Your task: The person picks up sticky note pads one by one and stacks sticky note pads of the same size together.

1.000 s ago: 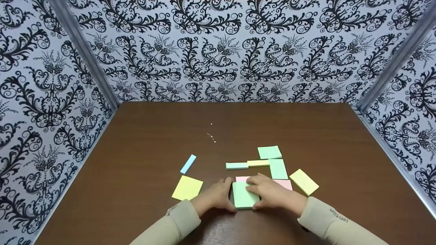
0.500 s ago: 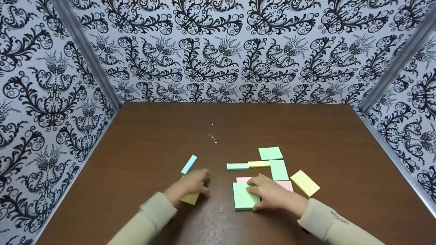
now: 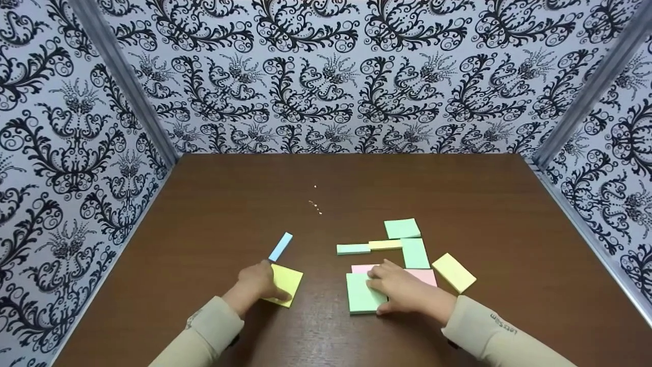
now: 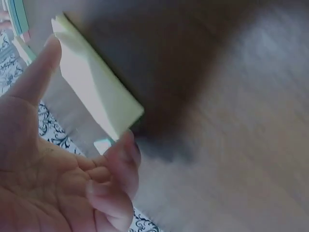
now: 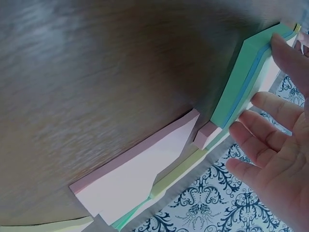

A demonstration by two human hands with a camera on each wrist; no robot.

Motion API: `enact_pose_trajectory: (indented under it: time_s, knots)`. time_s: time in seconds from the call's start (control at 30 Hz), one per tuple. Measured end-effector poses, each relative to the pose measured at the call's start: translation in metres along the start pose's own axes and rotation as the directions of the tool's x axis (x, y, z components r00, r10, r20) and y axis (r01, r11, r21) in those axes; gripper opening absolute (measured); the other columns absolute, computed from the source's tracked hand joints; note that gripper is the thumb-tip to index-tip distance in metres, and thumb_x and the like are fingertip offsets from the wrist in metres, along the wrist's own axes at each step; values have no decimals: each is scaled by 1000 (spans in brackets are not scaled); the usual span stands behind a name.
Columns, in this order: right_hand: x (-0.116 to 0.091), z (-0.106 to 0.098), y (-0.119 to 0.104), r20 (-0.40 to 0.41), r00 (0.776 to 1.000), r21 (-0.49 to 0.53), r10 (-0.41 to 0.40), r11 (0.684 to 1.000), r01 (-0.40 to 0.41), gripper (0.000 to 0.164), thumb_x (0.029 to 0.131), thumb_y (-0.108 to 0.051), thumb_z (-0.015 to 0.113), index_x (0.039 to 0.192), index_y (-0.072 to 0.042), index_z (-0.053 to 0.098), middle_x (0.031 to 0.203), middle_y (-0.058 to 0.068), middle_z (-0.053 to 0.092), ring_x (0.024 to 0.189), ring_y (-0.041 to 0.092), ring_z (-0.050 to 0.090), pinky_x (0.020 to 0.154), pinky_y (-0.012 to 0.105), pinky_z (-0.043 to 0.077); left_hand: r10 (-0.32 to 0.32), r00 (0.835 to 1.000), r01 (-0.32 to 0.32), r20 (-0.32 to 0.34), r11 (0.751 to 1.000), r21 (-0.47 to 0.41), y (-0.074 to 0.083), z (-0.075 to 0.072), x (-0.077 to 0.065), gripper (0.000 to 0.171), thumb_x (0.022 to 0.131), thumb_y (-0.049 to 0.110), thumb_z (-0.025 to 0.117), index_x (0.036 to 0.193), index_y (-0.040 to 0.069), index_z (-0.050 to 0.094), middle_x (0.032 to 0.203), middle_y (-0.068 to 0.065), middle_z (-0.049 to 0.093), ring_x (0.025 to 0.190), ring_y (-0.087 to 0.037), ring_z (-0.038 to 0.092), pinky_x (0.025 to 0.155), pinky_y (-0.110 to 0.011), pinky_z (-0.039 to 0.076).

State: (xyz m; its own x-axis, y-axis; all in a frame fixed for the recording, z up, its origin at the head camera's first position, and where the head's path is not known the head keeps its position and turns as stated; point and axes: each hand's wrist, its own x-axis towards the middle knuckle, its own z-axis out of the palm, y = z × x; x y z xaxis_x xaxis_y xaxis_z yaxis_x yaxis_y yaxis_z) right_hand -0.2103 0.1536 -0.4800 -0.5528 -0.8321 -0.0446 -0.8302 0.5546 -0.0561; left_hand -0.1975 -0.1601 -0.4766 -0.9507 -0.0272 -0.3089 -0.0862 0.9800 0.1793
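My left hand (image 3: 257, 281) is at a yellow sticky note pad (image 3: 289, 283) on the brown table. The left wrist view puts my thumb tip at one corner of this pad (image 4: 91, 79) and my curled fingertips at another, pinching it between them. On the right, my right hand (image 3: 405, 288) holds a square stack of sticky note pads (image 3: 361, 295), light green on top. Its thumb is by the near right corner and its fingers reach over the top. A blue layer runs between green ones along the side of the stack (image 5: 241, 72) in the right wrist view.
A blue strip pad (image 3: 280, 247) lies beyond my left hand. Around the stack are pink pads (image 3: 422, 277), green pads (image 3: 415, 254), a teal strip (image 3: 353, 249), a yellow strip (image 3: 385, 244) and a pale yellow pad (image 3: 454, 273). Patterned walls (image 3: 316, 92) enclose the table.
My left hand has let go of the green-topped stack and moved left to the yellow pad. My right hand has stayed at the stack.
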Motion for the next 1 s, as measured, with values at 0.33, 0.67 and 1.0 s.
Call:
enact_pose_trajectory:
  time_s: [0.33,0.67,1.0]
  knots:
    - [0,1,0,-7,1000,-21,-3,1000,3,57,71,-38,75,113,-1,62,113,12,55,107,27,52,100,50,33,31,999,-31,-41,999,12,14,7,2,72,52,43,87,95,-2,50,80,-11,52,71,-24,52,65,-42,47]
    - [0,3,0,-9,1000,-26,-3,1000,3,58,71,-39,75,114,-2,61,113,12,55,107,27,52,100,50,33,111,993,-107,-29,986,127,40,19,-3,94,58,56,79,125,1,43,83,-16,58,71,-29,59,62,-42,47]
    - [0,1,-1,14,1000,-12,26,1000,-26,59,72,-38,74,116,-1,60,116,11,54,106,25,50,100,49,32,172,976,-130,-131,951,282,57,33,-8,95,69,70,59,127,-3,44,64,-11,59,55,-21,57,52,-33,46]
